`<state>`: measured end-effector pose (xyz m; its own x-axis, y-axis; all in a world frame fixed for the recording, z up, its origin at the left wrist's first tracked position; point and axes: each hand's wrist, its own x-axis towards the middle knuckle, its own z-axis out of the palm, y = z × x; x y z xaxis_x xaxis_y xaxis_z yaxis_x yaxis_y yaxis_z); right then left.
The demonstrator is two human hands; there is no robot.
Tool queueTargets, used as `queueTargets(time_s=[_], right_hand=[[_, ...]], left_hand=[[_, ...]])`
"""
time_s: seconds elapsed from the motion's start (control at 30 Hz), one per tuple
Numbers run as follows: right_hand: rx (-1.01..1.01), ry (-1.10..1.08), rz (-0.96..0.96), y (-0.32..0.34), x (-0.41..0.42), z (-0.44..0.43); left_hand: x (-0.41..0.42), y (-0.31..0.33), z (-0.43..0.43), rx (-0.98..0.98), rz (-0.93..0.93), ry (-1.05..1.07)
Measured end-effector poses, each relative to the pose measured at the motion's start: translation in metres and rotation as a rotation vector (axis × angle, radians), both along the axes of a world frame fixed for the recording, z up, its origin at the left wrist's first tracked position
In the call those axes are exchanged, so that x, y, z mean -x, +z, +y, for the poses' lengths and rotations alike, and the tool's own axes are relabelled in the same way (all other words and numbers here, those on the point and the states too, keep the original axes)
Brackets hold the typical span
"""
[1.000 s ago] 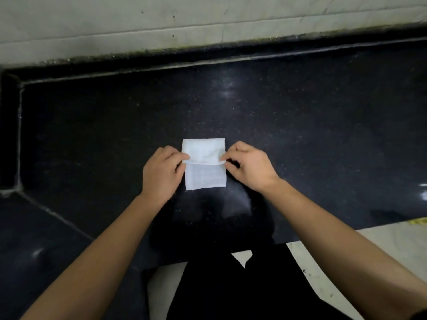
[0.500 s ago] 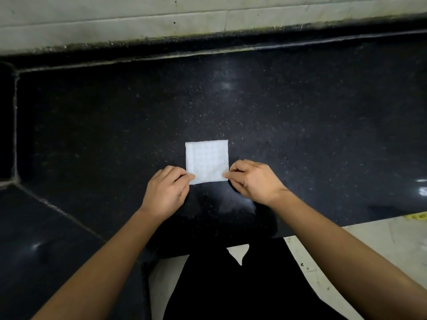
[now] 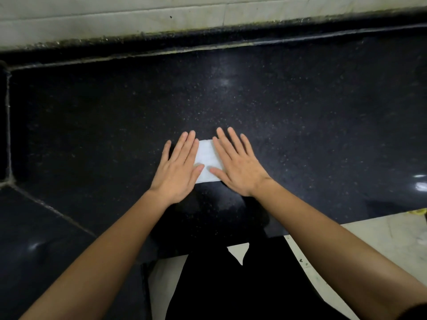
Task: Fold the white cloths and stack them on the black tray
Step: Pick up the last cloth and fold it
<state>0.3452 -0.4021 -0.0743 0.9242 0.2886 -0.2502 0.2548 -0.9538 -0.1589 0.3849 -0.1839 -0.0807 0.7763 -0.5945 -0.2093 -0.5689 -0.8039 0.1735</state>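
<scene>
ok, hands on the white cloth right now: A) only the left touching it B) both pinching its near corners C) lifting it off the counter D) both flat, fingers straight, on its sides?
D: the left hand and right hand lie flat, fingers straight, on either side of the folded white cloth, which rests on the black counter.

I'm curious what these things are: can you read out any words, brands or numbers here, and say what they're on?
No readable text.
White cloth under the left hand and right hand: no label or print.
Black counter and pale wall tiles: no writing.
Yellow scrap at the right edge: too small to tell.
</scene>
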Motion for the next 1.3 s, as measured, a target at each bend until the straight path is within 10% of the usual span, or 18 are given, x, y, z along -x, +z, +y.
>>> queueTargets(time_s=[0.7,1.1,1.3], right_hand=[[-0.045,-0.233,0.385,0.039,-0.077,0.002],[-0.710,-0.530,0.569,0.022,-0.023,-0.016],[-0.844,-0.614,0.523,0.062,-0.012,-0.011]], left_hand=[[-0.055,0.030,-0.020,-0.051,0.275,0.232],[-0.010,0.032,0.011,0.274,0.558,0.567],[0.002,0.080,0.014,0.743,0.745,0.792]])
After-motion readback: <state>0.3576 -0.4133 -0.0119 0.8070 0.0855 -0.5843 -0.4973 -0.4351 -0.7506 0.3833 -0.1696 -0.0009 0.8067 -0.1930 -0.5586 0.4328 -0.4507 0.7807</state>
